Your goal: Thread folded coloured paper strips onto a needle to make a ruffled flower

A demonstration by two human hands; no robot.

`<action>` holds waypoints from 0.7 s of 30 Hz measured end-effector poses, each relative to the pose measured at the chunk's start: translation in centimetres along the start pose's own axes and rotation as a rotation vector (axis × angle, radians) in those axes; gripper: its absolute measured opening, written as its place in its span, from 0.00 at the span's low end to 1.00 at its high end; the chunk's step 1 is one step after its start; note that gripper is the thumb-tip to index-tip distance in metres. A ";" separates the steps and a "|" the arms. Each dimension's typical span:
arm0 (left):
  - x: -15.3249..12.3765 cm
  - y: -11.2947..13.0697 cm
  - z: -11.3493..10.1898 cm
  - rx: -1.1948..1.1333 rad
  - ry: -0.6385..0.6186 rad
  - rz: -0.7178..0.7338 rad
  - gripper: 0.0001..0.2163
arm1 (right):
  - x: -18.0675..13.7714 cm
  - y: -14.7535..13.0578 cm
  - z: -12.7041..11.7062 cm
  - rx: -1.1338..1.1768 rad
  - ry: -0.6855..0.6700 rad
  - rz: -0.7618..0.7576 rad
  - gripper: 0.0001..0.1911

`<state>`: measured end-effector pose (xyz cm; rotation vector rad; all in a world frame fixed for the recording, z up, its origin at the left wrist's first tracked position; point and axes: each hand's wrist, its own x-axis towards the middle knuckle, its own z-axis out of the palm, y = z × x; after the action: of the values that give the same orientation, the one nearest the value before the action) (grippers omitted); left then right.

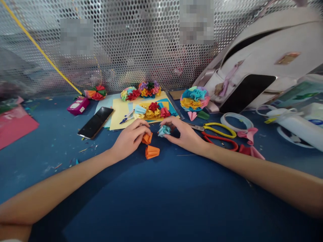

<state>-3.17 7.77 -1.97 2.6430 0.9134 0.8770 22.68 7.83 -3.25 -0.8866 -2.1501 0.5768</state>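
The left hand [130,138] is pinching an orange folded piece [147,138] low over the blue tabletop [161,195], fingertips apparently holding its pleats closed. The right hand [185,135] is gripping a pale blue pleated piece [164,130] just beside it. A second orange piece [152,152] is lying near both, handy.

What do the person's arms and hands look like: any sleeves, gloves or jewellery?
Both are bare: the left hand and right hand wear no gloves or visible rings. The left forearm and right forearm show no sleeve, watch or bracelet; a pale sliver at the frame's lower left corner may be a sleeve edge.
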 end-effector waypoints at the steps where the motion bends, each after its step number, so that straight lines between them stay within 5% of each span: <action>1: 0.0 0.0 0.0 0.017 0.003 -0.007 0.13 | 0.0 0.0 0.0 0.002 -0.002 0.000 0.15; 21: 0.2 0.8 -0.2 0.097 0.025 -0.094 0.09 | -0.1 -0.2 0.0 -0.058 0.078 -0.055 0.17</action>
<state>-2.80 7.27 -1.43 2.6498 1.1030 0.8662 22.66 7.68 -3.15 -0.8640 -2.1225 0.4476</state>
